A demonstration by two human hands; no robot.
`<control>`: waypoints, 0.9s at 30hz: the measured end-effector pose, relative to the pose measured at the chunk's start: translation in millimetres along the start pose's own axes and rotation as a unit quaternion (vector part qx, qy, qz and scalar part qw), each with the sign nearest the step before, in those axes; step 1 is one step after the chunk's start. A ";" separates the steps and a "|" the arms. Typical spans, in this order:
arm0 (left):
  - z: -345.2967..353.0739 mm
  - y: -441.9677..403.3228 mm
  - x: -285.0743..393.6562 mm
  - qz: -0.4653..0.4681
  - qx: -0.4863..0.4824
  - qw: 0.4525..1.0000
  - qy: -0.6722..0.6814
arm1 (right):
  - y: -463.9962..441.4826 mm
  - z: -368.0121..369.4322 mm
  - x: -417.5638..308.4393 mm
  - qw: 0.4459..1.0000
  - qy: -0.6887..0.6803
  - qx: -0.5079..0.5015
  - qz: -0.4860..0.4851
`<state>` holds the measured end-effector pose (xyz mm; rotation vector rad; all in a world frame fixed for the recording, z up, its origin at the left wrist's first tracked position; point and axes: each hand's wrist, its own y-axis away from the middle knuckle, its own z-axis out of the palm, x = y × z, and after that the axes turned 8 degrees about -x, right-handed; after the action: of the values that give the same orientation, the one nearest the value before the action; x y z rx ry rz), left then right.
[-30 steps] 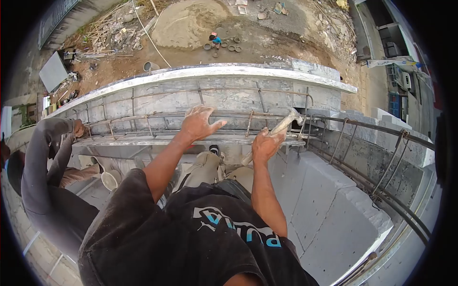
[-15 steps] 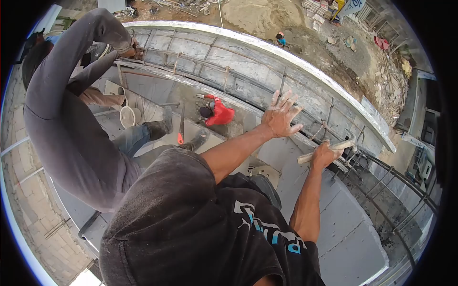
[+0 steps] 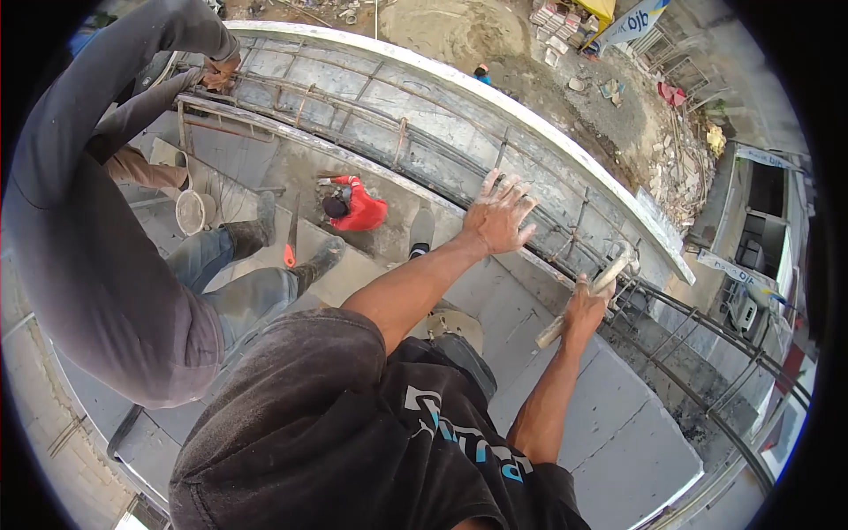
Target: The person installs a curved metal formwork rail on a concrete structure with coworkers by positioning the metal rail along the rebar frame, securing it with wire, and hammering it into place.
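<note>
My left hand [image 3: 499,215] is spread, its dusty fingers apart, over the inner edge of a long concrete trough [image 3: 442,110] lined with steel bars. It holds nothing; whether the palm presses on the edge or on a bar is hidden. Farther right, my right hand [image 3: 584,311] is wrapped around the pale handle of a hammer [image 3: 625,260]. The hammer head points up and away, close to the tied reinforcing bars [image 3: 579,221] at the trough's right end. Its handle end sticks out below my fist.
On the left a co-worker in a grey sleeve [image 3: 79,221] reaches to the bars. A person in red [image 3: 360,208] is far below. A bucket [image 3: 195,212] and an orange-handled saw [image 3: 290,254] are nearby. Grey blocks [image 3: 609,415] lie beneath my right arm; bars curve rightward.
The whole view has shifted, so most things sit farther left. The hammer has tilted from nearly level to steeper, head up. My left hand stays spread at the trough edge.
</note>
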<state>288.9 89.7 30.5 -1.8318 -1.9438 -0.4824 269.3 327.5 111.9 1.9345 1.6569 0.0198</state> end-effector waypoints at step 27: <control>-54.6 -226.6 -143.5 -0.039 -0.328 0.929 -0.169 | -75.0 35.5 -5.7 0.985 0.121 -0.087 -0.089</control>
<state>72.4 -76.5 9.7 -2.3738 -2.2688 -0.9977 213.9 311.7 51.9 1.7003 1.9124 0.3294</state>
